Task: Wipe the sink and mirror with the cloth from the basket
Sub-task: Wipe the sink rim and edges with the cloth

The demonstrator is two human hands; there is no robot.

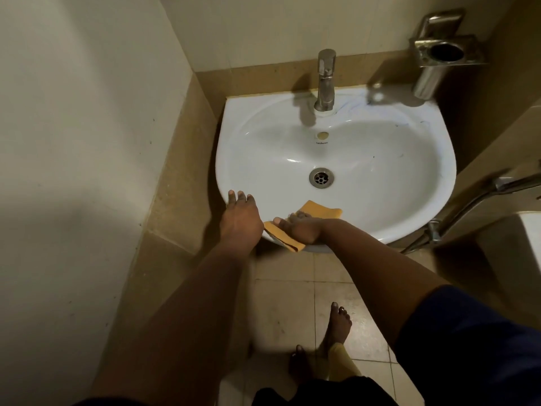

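Cloth (pixel 322 210): orange, folded, draped over sink (pixel 380 200) front rim.
Right hand (pixel 301 230): grip pressing cloth down, fingers curled.
Left hand (pixel 241 215): flat, bracing rim, holding nothing.
Risk: overhanging end slipping floorward; mirror unseen.

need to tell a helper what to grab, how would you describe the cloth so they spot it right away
Find the white sink under the steel tap. On its near rim, left of the drain, the right hand presses the cloth, which drapes over the edge. It is the only orange-yellow thing against the white basin.
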